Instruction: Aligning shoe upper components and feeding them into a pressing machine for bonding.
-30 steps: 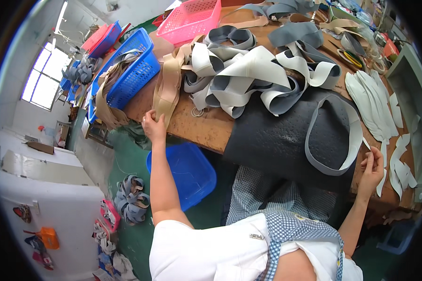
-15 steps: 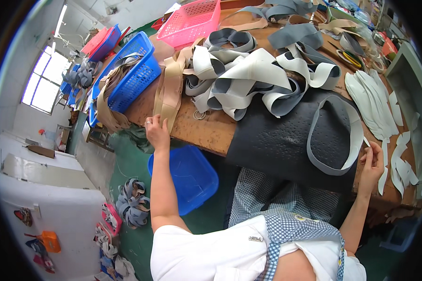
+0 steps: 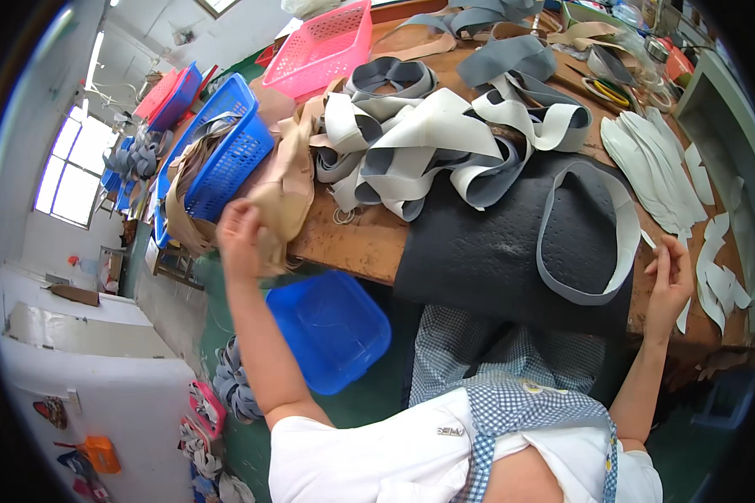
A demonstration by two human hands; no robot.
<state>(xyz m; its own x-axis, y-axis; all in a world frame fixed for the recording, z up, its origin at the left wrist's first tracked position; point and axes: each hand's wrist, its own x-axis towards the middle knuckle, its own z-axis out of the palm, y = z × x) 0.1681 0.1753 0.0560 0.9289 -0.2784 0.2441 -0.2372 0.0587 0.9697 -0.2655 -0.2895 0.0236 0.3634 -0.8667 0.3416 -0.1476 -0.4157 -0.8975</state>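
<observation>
My left hand [image 3: 242, 239] is closed on the hanging end of a tan strip of material [image 3: 287, 184] that droops over the left edge of the wooden table [image 3: 361, 243]. At the table's right side, my right hand [image 3: 671, 277] pinches a small white piece beside the grey-and-white loop [image 3: 591, 226]. That loop lies on a dark grey textured mat [image 3: 486, 243]. A tangled heap of grey and white strips [image 3: 419, 142] sits behind the mat.
A blue basket [image 3: 226, 159] with tan strips and a pink basket [image 3: 327, 46] stand at the table's left and back. White sole-shaped pieces [image 3: 654, 168] lie at the right. A blue tub [image 3: 327, 327] sits on the green floor below.
My left hand has drawn the tan strip's end down and toward me, off the table edge. My right hand has stayed near the loop's right side.
</observation>
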